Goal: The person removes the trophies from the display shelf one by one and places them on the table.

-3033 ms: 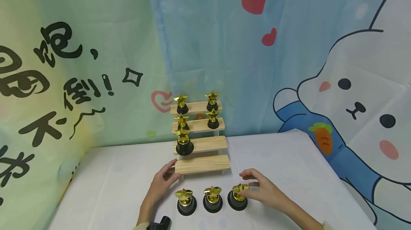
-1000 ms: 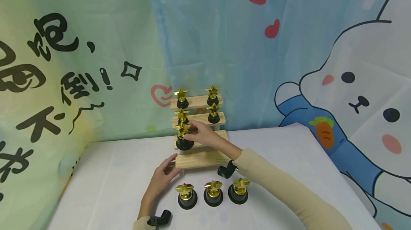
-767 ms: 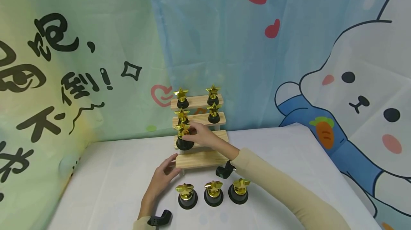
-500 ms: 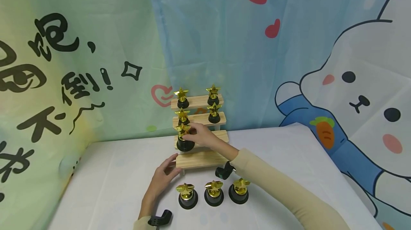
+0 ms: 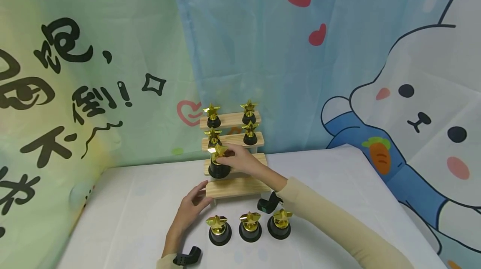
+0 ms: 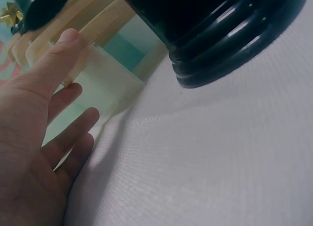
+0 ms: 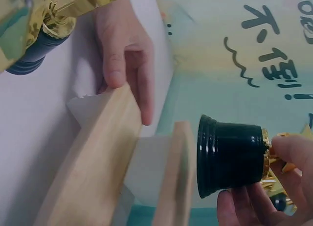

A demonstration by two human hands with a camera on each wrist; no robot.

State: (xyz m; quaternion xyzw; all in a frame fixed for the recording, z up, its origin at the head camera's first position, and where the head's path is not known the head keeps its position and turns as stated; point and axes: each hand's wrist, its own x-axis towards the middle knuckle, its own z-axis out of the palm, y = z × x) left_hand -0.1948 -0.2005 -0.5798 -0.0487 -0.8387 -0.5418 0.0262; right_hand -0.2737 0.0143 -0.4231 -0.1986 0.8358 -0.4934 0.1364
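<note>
In the head view, my right hand [image 5: 240, 160] pinches the gold upper part of a star trophy [image 5: 219, 170] at the left of the third board down. The right wrist view shows this trophy's black base [image 7: 230, 155] a little apart from the board [image 7: 176, 182]. My left hand [image 5: 191, 204] holds the left end of the lowest board of the wooden tiered stand [image 5: 236, 187], thumb and index finger on either side of it. In the left wrist view, that hand's other fingers [image 6: 80, 128] hang loosely beside the stand's pale support [image 6: 107, 79].
Three star trophies stand in a row before the stand: left [image 5: 219, 233], middle [image 5: 250, 230] and right [image 5: 279, 228]. The two upper boards bear more trophies, at left [image 5: 213, 118] and right [image 5: 249, 135]. A white cloth [image 5: 124, 219] covers the table; a printed curtain [image 5: 263, 52] hangs behind.
My right hand has gone from the front right trophy to the one on the third board. Since half a second ago that trophy has shifted slightly right and tilted. My left hand stays put.
</note>
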